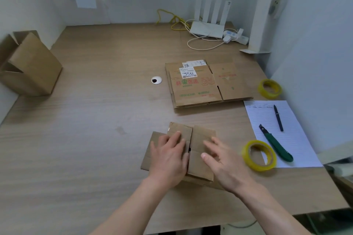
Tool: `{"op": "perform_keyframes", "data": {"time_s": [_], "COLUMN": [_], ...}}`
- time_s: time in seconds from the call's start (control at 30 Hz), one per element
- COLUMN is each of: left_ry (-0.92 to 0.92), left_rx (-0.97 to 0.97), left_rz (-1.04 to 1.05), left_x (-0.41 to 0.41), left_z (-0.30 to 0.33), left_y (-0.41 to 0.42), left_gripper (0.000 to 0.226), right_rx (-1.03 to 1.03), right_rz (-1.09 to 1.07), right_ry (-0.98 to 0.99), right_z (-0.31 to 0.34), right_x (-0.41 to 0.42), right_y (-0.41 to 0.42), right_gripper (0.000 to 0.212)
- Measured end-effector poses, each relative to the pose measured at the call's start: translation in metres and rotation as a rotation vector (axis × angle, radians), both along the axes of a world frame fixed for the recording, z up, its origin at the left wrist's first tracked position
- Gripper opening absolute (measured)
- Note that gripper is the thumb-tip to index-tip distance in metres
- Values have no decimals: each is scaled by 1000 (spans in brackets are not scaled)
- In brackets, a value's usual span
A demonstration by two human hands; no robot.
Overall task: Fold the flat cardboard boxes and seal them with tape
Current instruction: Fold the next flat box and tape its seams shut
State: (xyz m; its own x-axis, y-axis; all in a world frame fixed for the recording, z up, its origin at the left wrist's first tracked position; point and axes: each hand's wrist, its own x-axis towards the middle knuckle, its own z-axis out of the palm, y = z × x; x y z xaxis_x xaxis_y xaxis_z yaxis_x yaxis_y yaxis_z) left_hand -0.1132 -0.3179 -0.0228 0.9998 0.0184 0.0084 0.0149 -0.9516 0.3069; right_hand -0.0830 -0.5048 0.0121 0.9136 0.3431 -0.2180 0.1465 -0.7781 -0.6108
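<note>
A small brown cardboard box (200, 158) stands near the table's front edge with its top flaps folded down. My left hand (169, 158) lies flat on the left flaps, pressing them. My right hand (224, 164) hovers over the box's right side, fingers spread, holding nothing. A stack of flat cardboard boxes (202, 86) with labels and red and green print lies further back. A roll of yellow tape (258, 155) rests to the right of the box, partly on a sheet of paper. A second yellow tape roll (269, 88) sits near the right wall.
A lined paper sheet (298, 139) at the right holds a green utility knife (276, 143) and a black pen (278, 118). An opened cardboard box (32, 66) stands at the far left. A white router (208, 28), cables and a power strip occupy the back. A cable grommet (156, 80) sits mid-table.
</note>
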Motion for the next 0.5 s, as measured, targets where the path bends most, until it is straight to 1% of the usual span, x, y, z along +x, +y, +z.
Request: {"op": "perform_keyframes", "data": {"time_s": [0.03, 0.07, 0.1, 0.13, 0.17, 0.2, 0.27, 0.3, 0.37, 0.43, 0.5], "left_ry": [-15, -20, -1, 48, 111, 172, 246, 268, 312, 386, 457], "left_rx": [-114, -229, -319, -378, -410, -407, -350, -331, -345, -344, -262], "left_rz": [-7, 1, 30, 83, 148, 200, 212, 198, 163, 77, -38], "left_x": [-1, -4, -7, -11, -15, -18, -21, -21, -14, -2, 17], "left_z": [-4, -7, -8, -7, -6, -5, -5, -5, -2, 2, 11], "left_y": [8, 14, 18, 20, 20, 17, 8, 5, 6, 16, 25], "left_gripper": [39, 37, 39, 47, 60, 73, 90, 94, 95, 94, 92], "right_rx": [-94, -155, -167, -145, -114, -95, -86, -88, -108, -163, -230], "right_rz": [22, 24, 16, 6, 5, 23, 70, 83, 69, 2, -103], "right_ry": [-13, -21, -17, 0, 18, 31, 65, 85, 76, 15, -27], "right_z": [-4, -8, -12, -15, -16, -16, -16, -15, -13, -14, -16], "right_x": [1, 1, 2, 4, 7, 10, 20, 25, 32, 38, 39], "right_y": [1, 1, 0, -1, -1, -2, -1, 0, 1, 0, -3], "right_gripper": [61, 58, 57, 56, 53, 50, 50, 53, 65, 78, 83]}}
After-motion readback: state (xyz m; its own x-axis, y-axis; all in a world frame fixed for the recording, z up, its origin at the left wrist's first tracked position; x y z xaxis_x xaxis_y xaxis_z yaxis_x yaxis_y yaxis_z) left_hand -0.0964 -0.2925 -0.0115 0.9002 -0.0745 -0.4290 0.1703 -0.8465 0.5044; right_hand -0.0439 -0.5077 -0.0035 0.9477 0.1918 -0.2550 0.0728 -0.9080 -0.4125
